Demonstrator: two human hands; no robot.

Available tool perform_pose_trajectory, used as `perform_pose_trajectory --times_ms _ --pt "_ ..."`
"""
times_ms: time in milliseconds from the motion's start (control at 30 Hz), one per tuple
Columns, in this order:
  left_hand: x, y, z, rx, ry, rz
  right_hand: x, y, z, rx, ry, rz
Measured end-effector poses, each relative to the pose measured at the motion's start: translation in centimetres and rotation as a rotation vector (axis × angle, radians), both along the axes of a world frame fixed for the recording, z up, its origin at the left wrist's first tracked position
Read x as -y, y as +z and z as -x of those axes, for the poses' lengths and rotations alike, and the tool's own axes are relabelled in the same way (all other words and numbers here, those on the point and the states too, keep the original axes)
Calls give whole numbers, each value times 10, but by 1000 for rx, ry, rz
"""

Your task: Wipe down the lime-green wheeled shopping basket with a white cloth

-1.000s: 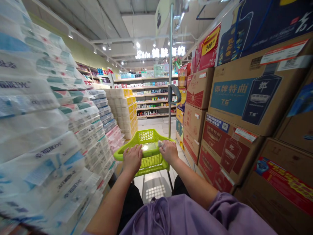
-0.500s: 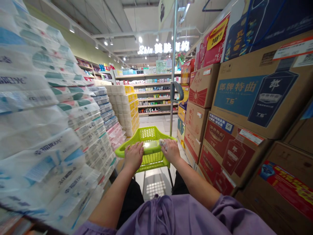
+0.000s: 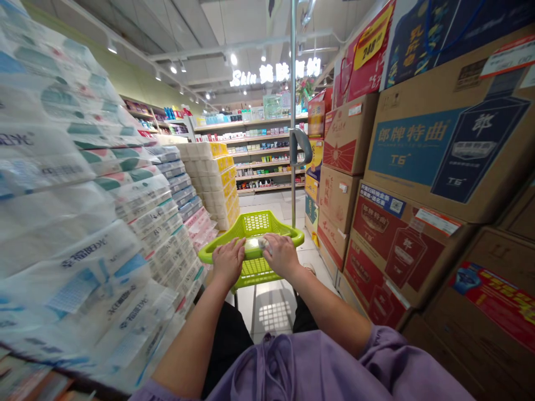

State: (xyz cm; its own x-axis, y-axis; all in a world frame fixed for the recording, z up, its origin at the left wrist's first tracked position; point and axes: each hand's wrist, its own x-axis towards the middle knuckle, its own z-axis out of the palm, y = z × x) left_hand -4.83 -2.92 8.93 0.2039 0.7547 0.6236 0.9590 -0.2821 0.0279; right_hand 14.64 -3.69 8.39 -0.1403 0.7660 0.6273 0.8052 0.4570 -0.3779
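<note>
1. Left hand: fingers curled over the near bar of the cart, gripping the handle from above.
2. Right hand: closed on the same handle, to the right of its centre; a small crumpled white item shows at its fingers, its nature too small to tell.
3. Shopping cart: lime green, with a perforated basket, directly in front of the person and between the two stacked displays.
4. Floor: pale tiles, bearing the basket's grid-like shadow below the cart.
5. Metal pole: upright, beyond the cart's right side, fitted with a grey loop handle.
6. Left display: white plastic-wrapped packs piled high; farther on, a stack of yellow-ended packs.
7. Right display: cardboard cartons, with blue or red printed panels picturing bottles.
8. Background: stocked shelves beneath an illuminated sign.
</note>
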Motion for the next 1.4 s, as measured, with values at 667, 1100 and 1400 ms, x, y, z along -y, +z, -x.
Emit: perform_pose_trajectory --times_ms 667,1100,1400 --pt "-5 -1 3 55 -14 15 -1 -1 -22 -27 -150 40" --pt "-3 -3 -3 43 -1 39 0 2 0 -116 -98 63" --pt "4 -2 -6 51 -4 38 0 0 8 -103 3 36"
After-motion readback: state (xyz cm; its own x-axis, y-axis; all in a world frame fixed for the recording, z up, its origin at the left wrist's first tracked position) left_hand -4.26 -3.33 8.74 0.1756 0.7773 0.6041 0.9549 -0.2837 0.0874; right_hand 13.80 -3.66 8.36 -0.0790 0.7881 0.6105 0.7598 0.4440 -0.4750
